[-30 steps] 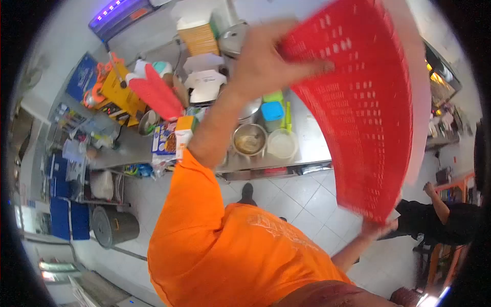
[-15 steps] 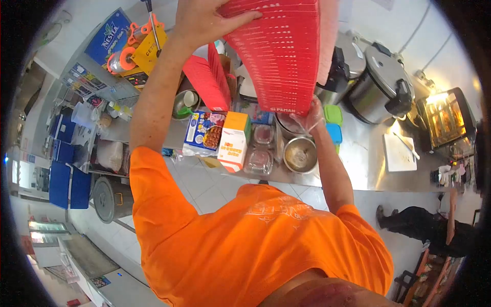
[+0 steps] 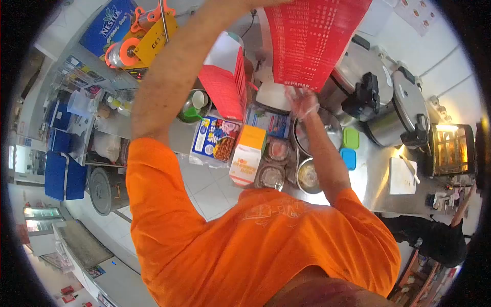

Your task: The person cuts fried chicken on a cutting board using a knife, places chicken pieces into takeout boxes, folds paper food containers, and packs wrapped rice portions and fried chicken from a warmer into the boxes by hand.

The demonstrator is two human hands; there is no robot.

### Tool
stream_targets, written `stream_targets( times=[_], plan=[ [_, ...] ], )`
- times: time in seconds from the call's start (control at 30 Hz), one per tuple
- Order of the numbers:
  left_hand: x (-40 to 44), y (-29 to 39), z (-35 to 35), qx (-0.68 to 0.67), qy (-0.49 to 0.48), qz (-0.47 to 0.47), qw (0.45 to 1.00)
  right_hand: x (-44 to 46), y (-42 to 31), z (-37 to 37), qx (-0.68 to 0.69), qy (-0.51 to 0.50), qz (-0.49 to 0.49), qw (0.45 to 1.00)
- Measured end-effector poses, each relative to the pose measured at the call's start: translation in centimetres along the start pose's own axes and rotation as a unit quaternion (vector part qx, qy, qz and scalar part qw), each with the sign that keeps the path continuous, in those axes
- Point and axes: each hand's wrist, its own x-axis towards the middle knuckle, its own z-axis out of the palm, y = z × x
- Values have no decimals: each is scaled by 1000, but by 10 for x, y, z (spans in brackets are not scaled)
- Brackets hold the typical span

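A tall stack of red printed takeaway packaging, lettered "SI PAMAN" at its lower edge, stands up in front of me and runs out of the top of the view. My left hand is at the stack's upper left, mostly cut off by the frame, with its fingers lying over the red surface. Against the bottom edge is my right hand in a clear plastic glove, its fingers curled at the stack and slightly blurred. Beside it, a second red stack with white insides stands to the left.
Steel bowls, clear lidded tubs, an orange-white carton and a blue food box crowd the counter. Large cookers, a white cutting board and a lit glass cabinet stand right. Another person is at far right.
The red stack has risen and shifted right, with my left hand going up to the frame's top edge. My right hand has moved slightly up and left. The view has turned a little.
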Motion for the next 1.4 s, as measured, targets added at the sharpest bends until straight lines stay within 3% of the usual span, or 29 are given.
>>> stream_targets(
  times=[0.2, 0.33, 0.47, 0.57, 0.7, 0.77, 0.87, 0.93, 1.03, 1.13, 1.17, 1.23, 1.3, 1.37, 1.4],
  plan=[
    [-56, -38, 57, -27, -65, 6, 997, 47, 58, -42, -41, 88, 131, 987],
    [-69, -47, 63, -24, -86, -20, 996, 59, 96, -72, -370, 166, 77, 911],
    [-75, -50, 75, -48, -132, -20, 990, 74, 99, -81, -582, 124, 43, 803],
    [-82, -51, 84, -83, -156, -17, 984, 82, 93, -81, -740, 43, 40, 670],
    [-81, -41, 92, -102, -166, -28, 980, 65, 83, -85, -917, -98, 117, 367],
    [-76, -37, 93, -112, -172, -25, 978, 61, 88, -96, -945, -139, 159, 248],
    [-67, -32, 90, -109, -188, -34, 975, 62, 94, -108, -956, -165, 189, 150],
    [-64, -29, 90, -97, -197, -46, 975, 62, 89, -105, -960, -159, 161, 162],
    [-62, -31, 91, -92, -194, -37, 976, 35, 64, -37, -952, -126, 37, 277],
    [-57, -34, 89, -94, -206, -64, 972, 41, 62, -17, -953, -134, 31, 271],
    [-56, -35, 88, -86, -201, -66, 974, 29, 50, -3, -948, -117, 40, 294],
    [-55, -37, 86, -69, -195, -74, 976, -23, 8, 51, -934, -86, 60, 342],
    [-54, -38, 83, -84, -200, -106, 970, -78, -35, 82, -940, -87, 70, 322],
    [-54, -35, 87, -94, -191, -120, 970, -128, -63, 59, -880, -5, -44, 473],
    [-54, -36, 89, -93, -178, -116, 973, -155, -75, 57, -800, 5, -44, 599]
  ],
)
